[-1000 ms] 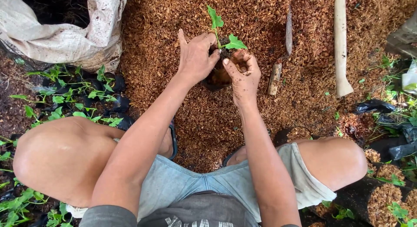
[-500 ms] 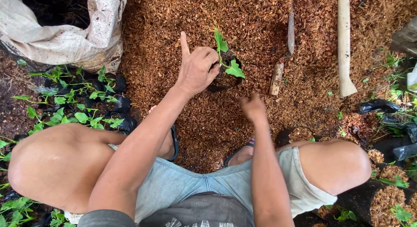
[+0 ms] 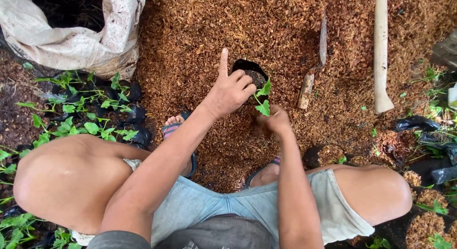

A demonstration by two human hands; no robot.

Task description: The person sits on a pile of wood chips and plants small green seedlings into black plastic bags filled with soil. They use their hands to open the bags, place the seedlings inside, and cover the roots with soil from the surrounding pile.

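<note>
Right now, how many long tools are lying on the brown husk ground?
2: a small trowel with wooden handle right of the black bag pot, and a pale wooden handle further right. Its head is out of view.

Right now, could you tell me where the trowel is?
The trowel lies on the brown husk ground, right of the black grow bag and left of the pale wooden handle.

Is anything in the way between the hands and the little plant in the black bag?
Nothing visible. The left hand already holds the seedling at the rim of the black grow bag, index finger pointing out. The right hand, closed on a clump of brown coir, sits just below the leaves with no gap blocked.
</note>
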